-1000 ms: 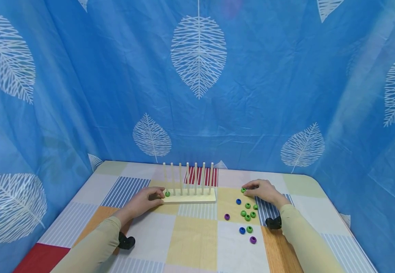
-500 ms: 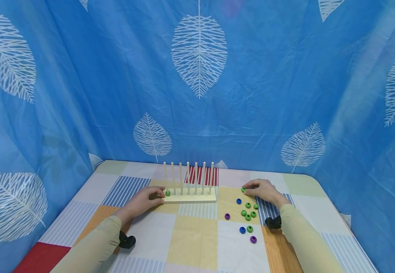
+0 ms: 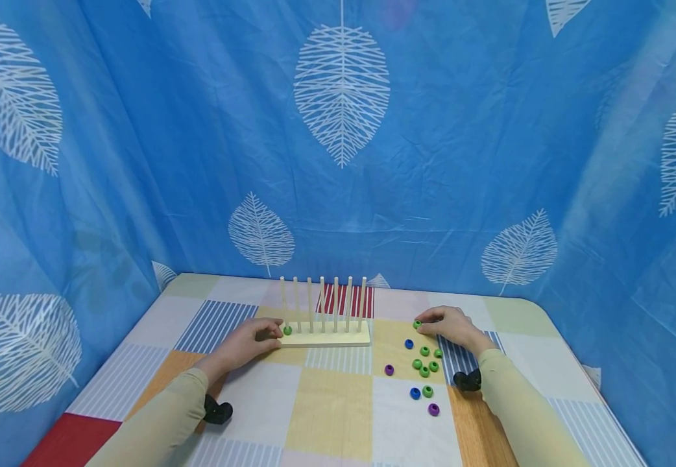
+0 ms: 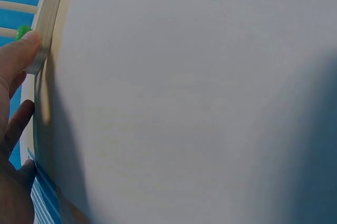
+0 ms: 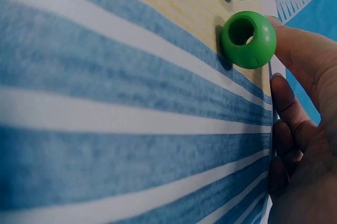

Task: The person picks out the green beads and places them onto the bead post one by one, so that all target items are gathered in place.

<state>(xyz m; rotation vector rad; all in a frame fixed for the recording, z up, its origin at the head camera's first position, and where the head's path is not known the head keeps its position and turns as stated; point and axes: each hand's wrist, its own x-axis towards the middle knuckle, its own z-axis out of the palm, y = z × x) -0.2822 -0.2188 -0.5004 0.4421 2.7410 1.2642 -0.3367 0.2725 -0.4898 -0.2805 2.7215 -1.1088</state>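
Note:
My left hand (image 3: 249,344) grips the left end of a pale wooden peg board (image 3: 329,339) with several upright pegs. One green bead (image 3: 287,331) sits at the foot of its leftmost peg, right beside the fingers. In the left wrist view the thumb (image 4: 21,56) lies against the board's end. On the right of the table, my right hand (image 3: 453,326) pinches another green bead (image 3: 417,324) between thumb and fingertips, at or near the cloth. That bead is mostly hidden in the right wrist view, where a loose green bead (image 5: 255,48) stands in front of the thumb.
Several loose green beads (image 3: 425,371) lie in front of the right hand. Two blue beads (image 3: 415,394) and two purple beads (image 3: 434,410) are scattered around them. A patchwork cloth (image 3: 329,415) covers the table, and a blue leaf-print curtain (image 3: 431,162) hangs behind and at the sides.

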